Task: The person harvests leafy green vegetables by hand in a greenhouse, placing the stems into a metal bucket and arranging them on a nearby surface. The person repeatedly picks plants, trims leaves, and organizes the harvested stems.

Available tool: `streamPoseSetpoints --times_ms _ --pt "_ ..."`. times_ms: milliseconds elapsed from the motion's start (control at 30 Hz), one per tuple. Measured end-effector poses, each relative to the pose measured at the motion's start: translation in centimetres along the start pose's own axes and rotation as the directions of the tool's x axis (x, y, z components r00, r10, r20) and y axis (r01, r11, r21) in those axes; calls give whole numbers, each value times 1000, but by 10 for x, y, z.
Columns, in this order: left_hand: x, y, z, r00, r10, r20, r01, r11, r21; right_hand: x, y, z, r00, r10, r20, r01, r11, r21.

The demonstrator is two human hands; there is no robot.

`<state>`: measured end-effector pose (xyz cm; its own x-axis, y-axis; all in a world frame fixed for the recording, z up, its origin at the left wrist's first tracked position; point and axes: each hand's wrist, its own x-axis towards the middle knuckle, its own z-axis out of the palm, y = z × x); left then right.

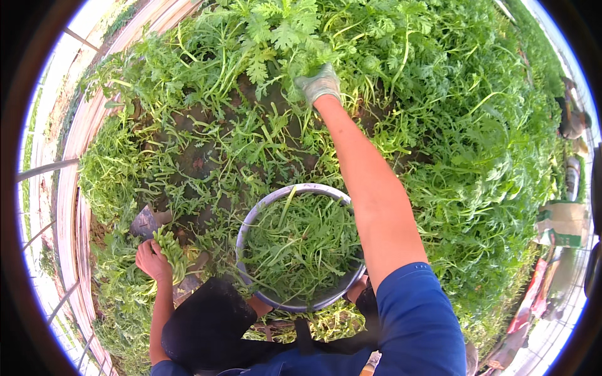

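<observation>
My right hand (322,87), in a thin translucent glove, reaches far forward into leafy green plants (287,33) with lobed leaves. Its fingers are partly hidden among the leaves, so its grip does not show clearly. At the lower left, my left hand (153,260) is bare and curled around a bundle of cut green stems (173,256). Just beyond it lies a flat, dark metal blade (145,222), partly covered. A round basin (244,225) with a pale rim stands between my knees, holding loose leafy greens (305,239).
Dense greens (484,164) stand to the right, and cut leaves and stems litter the dark soil (197,155) ahead. Pale boards or sheeting (70,155) edge the bed at the left. A brown and green bag (562,224) lies at the far right.
</observation>
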<state>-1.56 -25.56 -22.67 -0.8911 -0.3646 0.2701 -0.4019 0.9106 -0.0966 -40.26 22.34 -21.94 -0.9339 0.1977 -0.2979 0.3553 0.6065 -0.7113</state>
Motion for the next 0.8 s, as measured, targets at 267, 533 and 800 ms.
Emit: streamPoseSetpoints --times_ms 267,533,800 --pt "1 -9 4 998 -9 56 7 999 39 -46 -52 106 878 -262 402 372 900 -226" --pt "-1 -14 8 1000 11 11 -11 1000 -6 -92 43 -12 695 -719 -16 711 691 -133" --pt "1 -17 8 999 6 46 -7 1000 22 29 124 -41 989 -79 -127 28 932 -361"
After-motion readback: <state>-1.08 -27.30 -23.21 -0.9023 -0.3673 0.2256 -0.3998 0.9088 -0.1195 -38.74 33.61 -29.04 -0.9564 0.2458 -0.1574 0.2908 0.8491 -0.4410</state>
